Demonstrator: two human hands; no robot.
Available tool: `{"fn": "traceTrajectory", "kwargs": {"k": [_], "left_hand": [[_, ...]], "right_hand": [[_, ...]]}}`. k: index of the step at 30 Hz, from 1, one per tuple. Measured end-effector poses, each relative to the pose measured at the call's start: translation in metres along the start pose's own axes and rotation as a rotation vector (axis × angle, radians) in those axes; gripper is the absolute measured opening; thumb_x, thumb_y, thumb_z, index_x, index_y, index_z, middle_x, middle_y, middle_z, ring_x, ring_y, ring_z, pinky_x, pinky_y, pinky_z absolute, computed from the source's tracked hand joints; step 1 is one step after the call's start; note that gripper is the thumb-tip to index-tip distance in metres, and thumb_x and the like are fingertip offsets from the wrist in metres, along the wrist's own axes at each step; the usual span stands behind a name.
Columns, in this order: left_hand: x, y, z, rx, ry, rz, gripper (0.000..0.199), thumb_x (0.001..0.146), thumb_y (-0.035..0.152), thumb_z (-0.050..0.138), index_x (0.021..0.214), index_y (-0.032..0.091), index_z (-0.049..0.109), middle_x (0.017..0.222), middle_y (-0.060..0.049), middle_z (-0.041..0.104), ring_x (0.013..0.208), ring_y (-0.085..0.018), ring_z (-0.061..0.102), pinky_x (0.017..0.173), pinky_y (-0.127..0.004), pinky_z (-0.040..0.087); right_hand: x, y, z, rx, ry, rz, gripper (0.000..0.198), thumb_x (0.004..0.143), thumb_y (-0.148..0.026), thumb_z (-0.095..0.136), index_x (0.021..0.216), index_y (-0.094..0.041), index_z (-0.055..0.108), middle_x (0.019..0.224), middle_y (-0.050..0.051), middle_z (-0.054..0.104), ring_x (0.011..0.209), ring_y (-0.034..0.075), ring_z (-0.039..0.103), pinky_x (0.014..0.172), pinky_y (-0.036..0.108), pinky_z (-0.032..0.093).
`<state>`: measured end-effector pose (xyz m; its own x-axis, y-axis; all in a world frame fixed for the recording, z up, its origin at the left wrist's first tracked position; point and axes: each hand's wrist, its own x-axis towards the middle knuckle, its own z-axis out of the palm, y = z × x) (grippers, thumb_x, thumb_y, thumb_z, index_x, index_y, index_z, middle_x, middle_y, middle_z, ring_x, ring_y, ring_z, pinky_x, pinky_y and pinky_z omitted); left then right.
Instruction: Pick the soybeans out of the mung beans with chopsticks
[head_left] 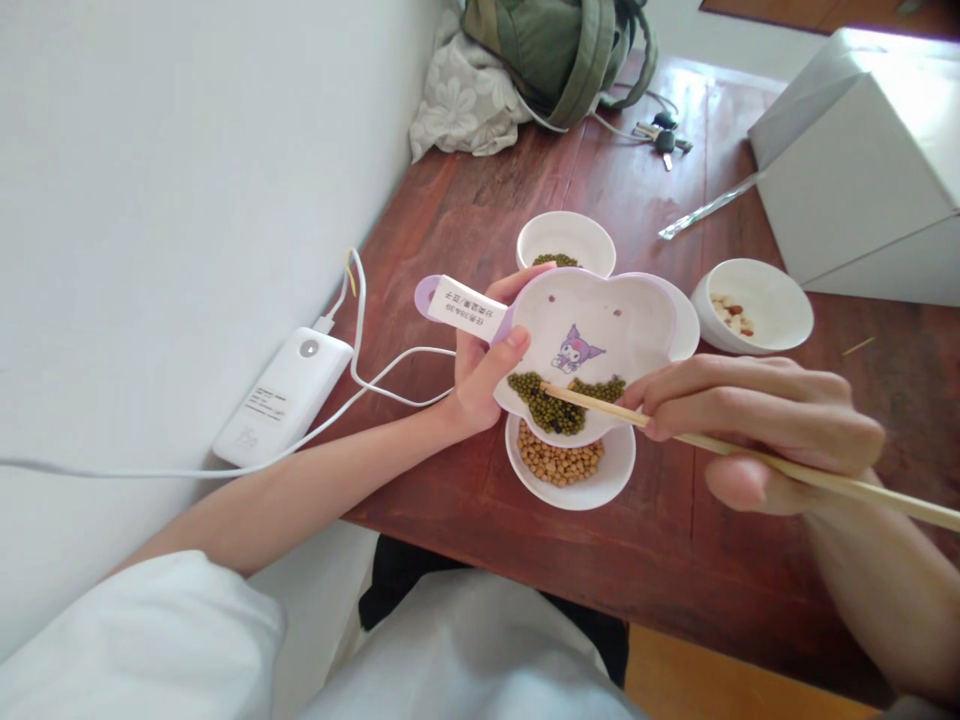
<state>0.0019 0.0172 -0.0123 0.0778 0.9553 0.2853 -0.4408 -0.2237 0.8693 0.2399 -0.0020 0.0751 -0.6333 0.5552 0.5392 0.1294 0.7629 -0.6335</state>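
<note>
My left hand (pixel 487 365) grips a white and lilac cartoon dish (pixel 630 315) near its labelled handle, thumb on the rim. The dish is held over the bowls and tilts toward me. Green mung beans (pixel 551 408) are gathered along its near edge. In my closed right hand (pixel 772 420) is a pale wooden chopstick (pixel 712 442), its tip among the beans; whether there is a second one I cannot tell. Below the dish's near edge stands a white bowl (pixel 619 480) of yellow soybeans (pixel 559 463). Behind the dish, another white bowl (pixel 536 237) holds mung beans, partly hidden.
A white bowl (pixel 787 310) with nuts stands at the right, before a large white box (pixel 855 170). A power bank (pixel 281 395) with a white cable (pixel 390 360) lies by the wall. Keys (pixel 665 140) and a green bag (pixel 555 50) are at the back of the wooden table (pixel 465 210).
</note>
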Motion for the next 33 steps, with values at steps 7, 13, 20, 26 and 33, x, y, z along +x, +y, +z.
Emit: {"fn": "traceTrajectory", "kwargs": {"k": [7,13,20,26,33], "left_hand": [[0.000,-0.004,-0.002,0.034,-0.011,-0.014,0.054,0.089,0.061,0.071,0.140,0.044,0.070,0.117,-0.005,0.082,0.140,-0.040,0.068,0.105,-0.054,0.063],[-0.001,-0.003,-0.002,0.049,0.029,-0.050,0.048,0.086,0.063,0.074,0.129,0.042,0.075,0.110,-0.004,0.084,0.135,-0.038,0.072,0.106,-0.053,0.063],[-0.003,0.006,0.000,0.041,0.031,-0.086,0.024,0.089,0.055,0.073,0.103,0.037,0.078,0.089,-0.004,0.082,0.117,-0.035,0.078,0.104,-0.051,0.061],[-0.002,0.000,0.000,0.016,0.041,-0.041,0.022,0.088,0.056,0.073,0.096,0.037,0.077,0.082,-0.003,0.080,0.108,-0.035,0.079,0.101,-0.052,0.061],[-0.002,0.002,0.000,0.026,0.027,-0.026,0.027,0.091,0.056,0.072,0.107,0.035,0.077,0.087,-0.003,0.080,0.110,-0.033,0.078,0.101,-0.049,0.060]], "right_hand": [[0.000,0.002,0.002,0.017,-0.019,0.002,0.053,0.109,-0.059,0.060,0.096,-0.010,0.076,0.094,0.015,0.079,0.086,0.019,0.082,0.065,0.024,0.061],[-0.001,0.005,0.003,0.036,-0.048,-0.008,0.054,0.110,-0.061,0.055,0.098,-0.012,0.073,0.096,0.013,0.077,0.090,0.020,0.080,0.069,0.027,0.061],[0.002,0.005,0.004,0.010,-0.076,-0.037,0.051,0.111,-0.059,0.054,0.095,-0.014,0.071,0.090,0.012,0.070,0.096,0.024,0.074,0.080,0.035,0.062],[0.004,0.006,0.004,-0.014,-0.077,-0.093,0.041,0.111,-0.052,0.060,0.095,-0.016,0.071,0.087,0.011,0.071,0.092,0.026,0.073,0.076,0.037,0.061],[0.006,0.007,0.005,-0.089,-0.074,-0.123,0.040,0.113,-0.050,0.057,0.094,-0.017,0.070,0.087,0.010,0.074,0.091,0.026,0.074,0.082,0.044,0.060]]}}
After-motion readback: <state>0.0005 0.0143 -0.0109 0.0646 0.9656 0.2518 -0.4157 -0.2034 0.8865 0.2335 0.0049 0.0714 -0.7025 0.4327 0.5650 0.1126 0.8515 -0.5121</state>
